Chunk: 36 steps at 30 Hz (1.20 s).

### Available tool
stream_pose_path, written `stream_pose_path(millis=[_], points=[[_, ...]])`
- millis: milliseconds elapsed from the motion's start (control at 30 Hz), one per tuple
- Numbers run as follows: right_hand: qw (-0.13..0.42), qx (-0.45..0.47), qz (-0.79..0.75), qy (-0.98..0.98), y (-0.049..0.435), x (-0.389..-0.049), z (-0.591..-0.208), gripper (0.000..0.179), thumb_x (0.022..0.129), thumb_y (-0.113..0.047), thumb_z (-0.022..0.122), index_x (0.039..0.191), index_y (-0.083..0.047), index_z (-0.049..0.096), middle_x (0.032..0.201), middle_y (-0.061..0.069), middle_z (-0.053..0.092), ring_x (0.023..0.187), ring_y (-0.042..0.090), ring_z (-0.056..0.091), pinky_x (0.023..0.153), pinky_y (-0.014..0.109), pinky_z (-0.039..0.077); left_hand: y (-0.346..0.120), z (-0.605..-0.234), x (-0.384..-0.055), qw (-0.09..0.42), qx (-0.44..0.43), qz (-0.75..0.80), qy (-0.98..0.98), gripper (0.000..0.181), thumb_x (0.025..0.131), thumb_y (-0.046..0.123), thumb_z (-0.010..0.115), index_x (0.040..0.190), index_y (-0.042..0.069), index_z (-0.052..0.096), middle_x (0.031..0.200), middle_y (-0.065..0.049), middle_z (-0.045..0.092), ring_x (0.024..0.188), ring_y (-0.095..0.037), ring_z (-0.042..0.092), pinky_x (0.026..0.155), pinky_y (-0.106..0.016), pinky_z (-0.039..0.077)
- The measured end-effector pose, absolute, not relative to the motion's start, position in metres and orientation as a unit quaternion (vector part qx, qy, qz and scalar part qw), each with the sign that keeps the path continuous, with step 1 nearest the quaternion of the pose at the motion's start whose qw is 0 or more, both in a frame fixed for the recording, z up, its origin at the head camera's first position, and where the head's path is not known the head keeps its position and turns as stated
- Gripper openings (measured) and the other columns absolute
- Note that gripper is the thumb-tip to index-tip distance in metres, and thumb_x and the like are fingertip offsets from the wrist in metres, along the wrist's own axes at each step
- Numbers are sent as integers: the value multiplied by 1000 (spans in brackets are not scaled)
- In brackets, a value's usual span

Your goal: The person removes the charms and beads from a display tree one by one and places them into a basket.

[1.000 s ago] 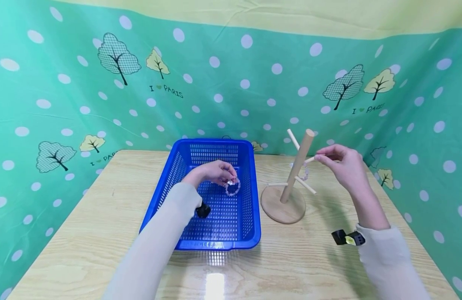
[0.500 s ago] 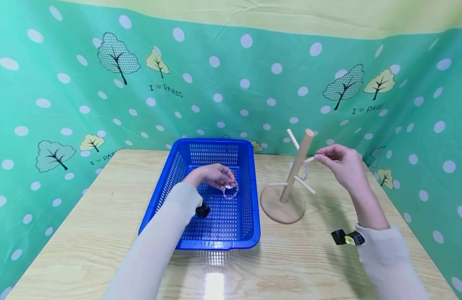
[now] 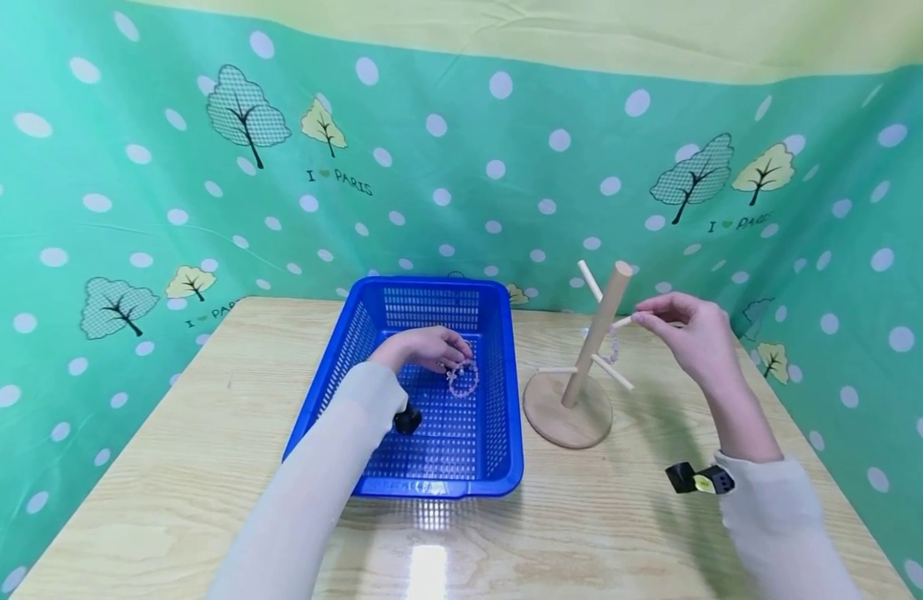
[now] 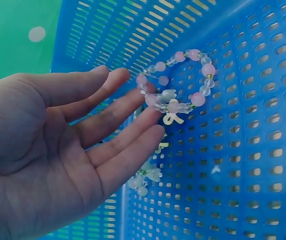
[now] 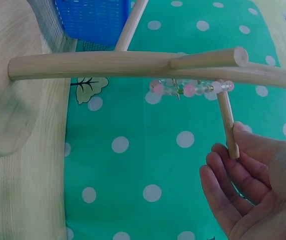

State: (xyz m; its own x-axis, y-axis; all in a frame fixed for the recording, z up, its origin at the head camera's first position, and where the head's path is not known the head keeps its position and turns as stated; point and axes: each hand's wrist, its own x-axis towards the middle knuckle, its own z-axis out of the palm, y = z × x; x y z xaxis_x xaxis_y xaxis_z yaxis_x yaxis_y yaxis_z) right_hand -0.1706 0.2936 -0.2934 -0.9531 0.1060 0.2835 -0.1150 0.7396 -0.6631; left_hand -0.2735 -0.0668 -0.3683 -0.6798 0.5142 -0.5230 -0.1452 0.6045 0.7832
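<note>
My left hand point(image 3: 431, 347) is inside the blue basket point(image 3: 515, 450), its fingers loosely extended and the thumb apart from them. A pink and clear beaded bracelet point(image 4: 206, 70) with a small bow charm lies right by its fingertips, partly hidden behind them. Below the fingers, more pale flower charms and beads point(image 4: 145, 176) show against the basket wall. My right hand point(image 3: 686, 329) pinches the tip of a peg point(image 5: 227, 117) on the wooden stand point(image 3: 604, 321) between thumb and fingers. Another pink beaded bracelet point(image 5: 189, 90) hangs on that peg, close to the post.
The stand's round base point(image 3: 544, 417) rests on the wooden table point(image 3: 168, 467) just right of the basket. Other pegs point(image 3: 613, 372) stick out from the post in several directions. A green dotted cloth point(image 3: 431, 150) encloses the back and sides.
My left hand has lowered slightly in the basket, and its fingers have loosened from the bracelet. My right hand stays on the peg. The head view has shifted a little.
</note>
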Motion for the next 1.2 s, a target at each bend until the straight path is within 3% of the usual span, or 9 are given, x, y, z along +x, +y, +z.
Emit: stream_pose_path(millis=[100,200,300,400,500,733,1067,1200], points=[[146,8,358,-922,296,-170,-293,35,94,-37,69,112,-7,72,98,1,70,79,-5,57,63,14,47,-67,-366,-272,386,117,426,810,35,106,7,41,138,-2,51,149,-19,49,139,-35,48,117,-48,40],[135,18,368,-920,299,-170,-294,36,93,-37,70,112,-7,72,92,-12,68,80,-5,58,64,14,47,-68,-364,-272,376,128,423,815,36,107,8,39,139,-2,50,150,-20,48,139,-35,48,116,-49,41],[128,24,380,-916,302,-170,-294,36,92,-35,72,113,-5,71,86,-23,64,79,-6,58,65,14,48,-69,-362,-272,345,143,424,825,35,107,10,39,138,-2,51,147,-21,51,136,-35,51,113,-49,44],[128,29,380,-916,302,-171,-294,35,91,-33,74,112,-5,71,84,-26,62,78,-7,59,65,13,50,-69,-357,-270,307,159,425,837,34,107,11,41,135,-2,54,142,-20,56,132,-35,55,110,-48,47],[132,30,370,-919,301,-171,-295,35,90,-34,75,110,-5,71,87,-19,65,78,-8,59,65,12,50,-69,-350,-268,278,177,427,842,32,107,12,42,133,0,56,139,-19,58,130,-34,56,109,-48,48],[170,24,340,-925,298,-167,-297,31,89,-33,75,106,-6,73,100,15,73,75,-13,56,61,10,48,-65,-335,-261,243,200,455,833,30,106,13,45,131,2,57,137,-18,60,129,-33,58,109,-47,49],[280,26,304,-910,286,-157,-305,23,86,-24,79,94,-4,74,87,17,75,66,-22,48,59,1,42,-55,-314,-249,208,240,478,819,27,105,15,50,125,2,60,133,-19,62,124,-29,60,105,-43,52],[310,24,280,-908,281,-152,-308,21,85,-22,81,91,-4,74,82,17,74,63,-19,46,57,2,39,-50,-307,-244,195,250,497,808,25,104,15,51,123,2,61,130,-17,64,122,-29,61,105,-42,53]])
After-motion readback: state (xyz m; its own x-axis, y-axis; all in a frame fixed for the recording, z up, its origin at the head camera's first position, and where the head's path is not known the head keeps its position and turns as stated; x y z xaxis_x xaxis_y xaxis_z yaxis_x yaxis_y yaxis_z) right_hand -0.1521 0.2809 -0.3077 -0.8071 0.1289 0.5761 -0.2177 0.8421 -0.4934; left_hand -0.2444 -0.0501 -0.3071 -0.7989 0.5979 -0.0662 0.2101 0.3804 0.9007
